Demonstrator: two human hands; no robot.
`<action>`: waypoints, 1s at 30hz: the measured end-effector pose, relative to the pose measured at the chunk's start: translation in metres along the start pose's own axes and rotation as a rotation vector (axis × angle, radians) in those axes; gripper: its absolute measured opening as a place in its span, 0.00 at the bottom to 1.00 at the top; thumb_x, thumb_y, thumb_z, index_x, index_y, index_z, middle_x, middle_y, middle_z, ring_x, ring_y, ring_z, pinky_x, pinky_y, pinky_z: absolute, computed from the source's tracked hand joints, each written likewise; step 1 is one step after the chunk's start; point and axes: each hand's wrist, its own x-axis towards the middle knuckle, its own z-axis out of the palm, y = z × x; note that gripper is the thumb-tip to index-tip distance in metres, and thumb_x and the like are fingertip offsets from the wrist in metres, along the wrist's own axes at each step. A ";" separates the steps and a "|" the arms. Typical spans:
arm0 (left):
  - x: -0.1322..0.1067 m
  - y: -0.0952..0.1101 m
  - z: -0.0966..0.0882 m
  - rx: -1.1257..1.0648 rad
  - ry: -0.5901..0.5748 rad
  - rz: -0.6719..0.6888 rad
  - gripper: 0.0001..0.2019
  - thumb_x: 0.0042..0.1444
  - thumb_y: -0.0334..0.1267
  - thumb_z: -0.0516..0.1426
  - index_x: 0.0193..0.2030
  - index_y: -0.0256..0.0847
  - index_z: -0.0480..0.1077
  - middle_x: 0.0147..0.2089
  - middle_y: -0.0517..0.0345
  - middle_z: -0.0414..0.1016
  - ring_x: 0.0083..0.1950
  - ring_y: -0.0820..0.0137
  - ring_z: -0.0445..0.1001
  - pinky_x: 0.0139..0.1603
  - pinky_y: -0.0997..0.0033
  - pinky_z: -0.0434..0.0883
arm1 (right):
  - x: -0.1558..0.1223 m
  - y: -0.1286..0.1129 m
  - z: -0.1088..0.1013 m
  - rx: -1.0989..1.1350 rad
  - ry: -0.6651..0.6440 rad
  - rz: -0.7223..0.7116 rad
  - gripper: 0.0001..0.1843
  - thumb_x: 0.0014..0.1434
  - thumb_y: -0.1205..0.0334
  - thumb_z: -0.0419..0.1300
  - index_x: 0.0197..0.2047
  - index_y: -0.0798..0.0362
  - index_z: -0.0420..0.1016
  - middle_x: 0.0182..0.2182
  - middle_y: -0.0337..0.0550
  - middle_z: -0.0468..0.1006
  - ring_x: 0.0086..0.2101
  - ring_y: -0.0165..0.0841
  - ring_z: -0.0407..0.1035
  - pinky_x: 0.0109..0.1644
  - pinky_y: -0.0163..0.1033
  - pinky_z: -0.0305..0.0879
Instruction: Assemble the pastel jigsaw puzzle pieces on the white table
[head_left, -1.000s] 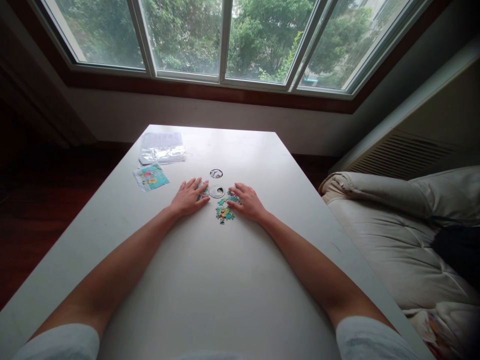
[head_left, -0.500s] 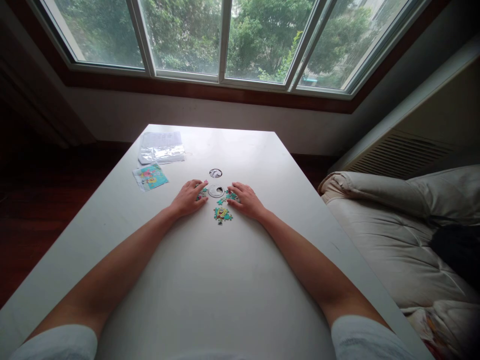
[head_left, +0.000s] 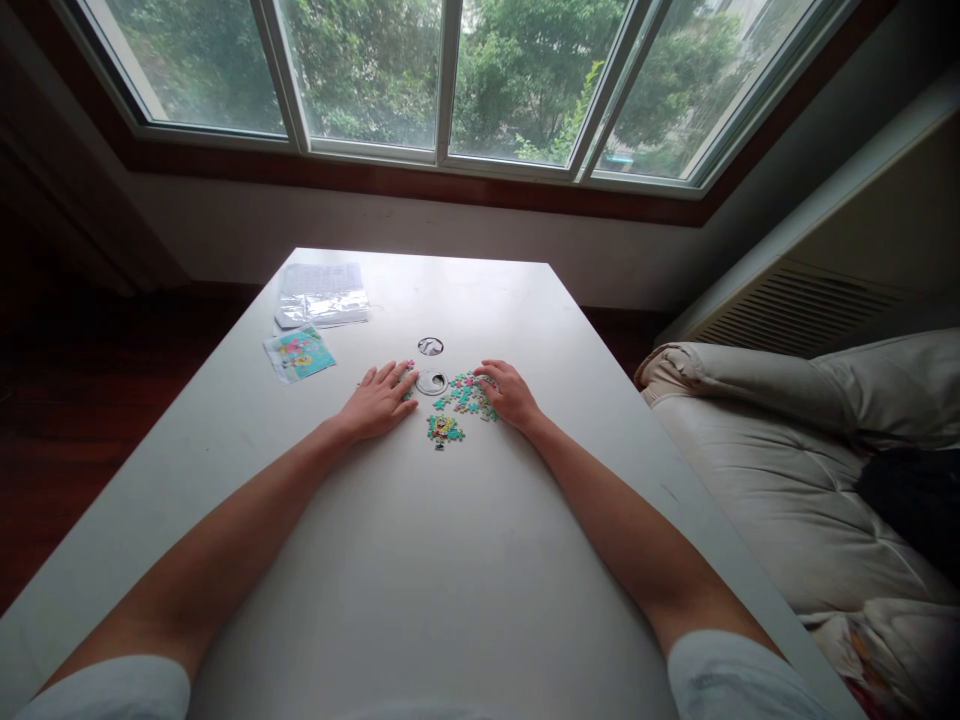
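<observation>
Loose jigsaw pieces (head_left: 466,395) in teal and pink lie scattered in the middle of the white table (head_left: 420,560). A small joined cluster with a yellow figure (head_left: 445,430) sits just in front of them. My left hand (head_left: 379,400) lies flat with its fingers spread, covering a few pieces at its fingertips. To the right of the scattered pieces rests my right hand (head_left: 511,393), fingers extended and touching their edge. A round white lid (head_left: 433,382) lies between the two hands.
A round cable hole (head_left: 430,346) is just beyond the lid. A colourful picture card (head_left: 299,354) and a clear plastic bag (head_left: 322,294) lie at the far left of the table. A cream sofa (head_left: 795,470) stands along the right side. Windows fill the far wall.
My right hand has slid to the right, uncovering a spread of loose pieces that lay under it. My left hand has barely moved.
</observation>
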 end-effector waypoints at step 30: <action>0.010 -0.005 -0.006 -0.469 0.455 -0.358 0.22 0.64 0.41 0.46 0.57 0.41 0.74 0.59 0.51 0.76 0.62 0.57 0.70 0.68 0.53 0.63 | -0.004 -0.044 0.003 -0.136 -0.056 0.004 0.08 0.65 0.59 0.60 0.42 0.46 0.81 0.52 0.46 0.77 0.55 0.44 0.66 0.59 0.51 0.64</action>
